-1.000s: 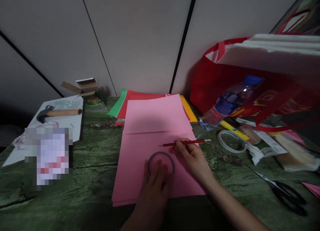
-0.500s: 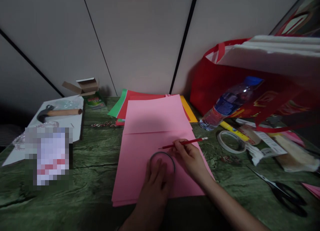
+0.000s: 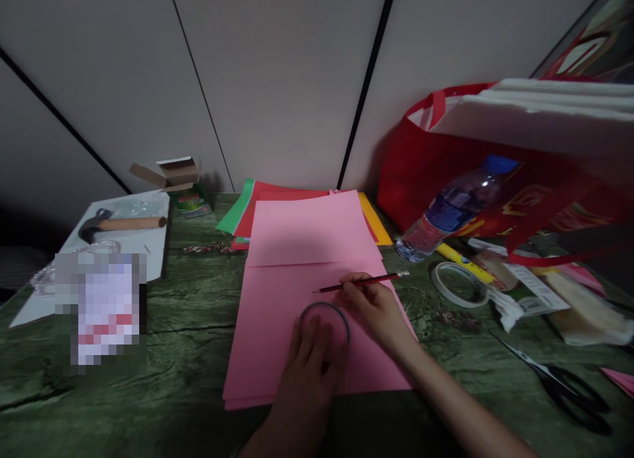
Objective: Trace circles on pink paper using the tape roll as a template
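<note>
Pink paper sheets (image 3: 277, 352) lie stacked in front of me, with a shorter pink sheet (image 3: 302, 230) on top at the far end. A thin dark ring (image 3: 348, 329) rests flat on the lower part of the paper. My left hand (image 3: 307, 372) lies over it, fingers stretched out and fingertips inside its outline. Whether the ring has a clear middle or is hollow I cannot tell. Pinched in my right hand (image 3: 369, 306) is a red and black pencil (image 3: 376, 280). It is held nearly level above the paper, tip pointing left beyond the ring.
Scissors (image 3: 555, 379), a tape roll (image 3: 458, 284), a yellow tube (image 3: 463, 261) and a leaning water bottle (image 3: 448, 210) are at right, before a red bag (image 3: 411, 161). At left, a hammer (image 3: 123, 224) lies on a white board (image 3: 158, 247) near a small open box (image 3: 188, 197).
The view has shifted slightly. My right hand has moved a little left over the paper, and the pencil has turned to show more black. The left hand stays on the ring.
</note>
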Action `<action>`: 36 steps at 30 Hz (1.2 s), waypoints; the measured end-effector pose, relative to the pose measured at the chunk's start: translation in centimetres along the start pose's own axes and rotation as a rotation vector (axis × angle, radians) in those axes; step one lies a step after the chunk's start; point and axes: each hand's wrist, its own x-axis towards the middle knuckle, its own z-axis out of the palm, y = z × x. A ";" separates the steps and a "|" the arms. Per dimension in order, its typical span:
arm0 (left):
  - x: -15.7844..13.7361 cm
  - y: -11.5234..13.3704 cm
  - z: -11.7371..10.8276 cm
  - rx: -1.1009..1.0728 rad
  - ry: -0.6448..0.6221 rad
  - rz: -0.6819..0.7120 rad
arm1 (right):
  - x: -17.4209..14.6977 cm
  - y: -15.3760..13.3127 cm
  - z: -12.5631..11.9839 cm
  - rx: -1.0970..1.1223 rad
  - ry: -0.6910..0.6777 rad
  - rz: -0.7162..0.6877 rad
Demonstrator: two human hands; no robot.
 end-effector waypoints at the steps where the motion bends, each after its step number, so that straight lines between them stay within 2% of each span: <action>1: 0.0 0.0 -0.1 -0.003 0.006 -0.008 | 0.1 -0.1 0.1 -0.020 -0.014 -0.016; 6: 0.2 0.2 -0.4 0.019 0.030 -0.107 | 0.5 -0.2 0.5 -0.048 -0.094 -0.062; 9: 0.3 0.3 -0.2 0.035 0.069 -0.168 | 0.6 0.0 0.6 -0.008 -0.094 -0.056; 14: 0.2 -0.1 0.0 -0.002 0.021 -0.224 | 0.5 0.3 0.6 -0.075 -0.076 -0.101; 20: 0.7 -0.1 -0.8 -0.005 0.032 -0.153 | 0.4 0.5 1.1 -0.156 -0.100 -0.164; 30: 0.8 -0.3 -0.7 -0.066 -0.011 -0.246 | 0.7 0.7 1.1 -0.345 -0.102 -0.240; 36: 1.2 -0.2 -1.2 -0.022 0.035 -0.158 | 1.1 0.9 0.6 -0.409 -0.057 -0.262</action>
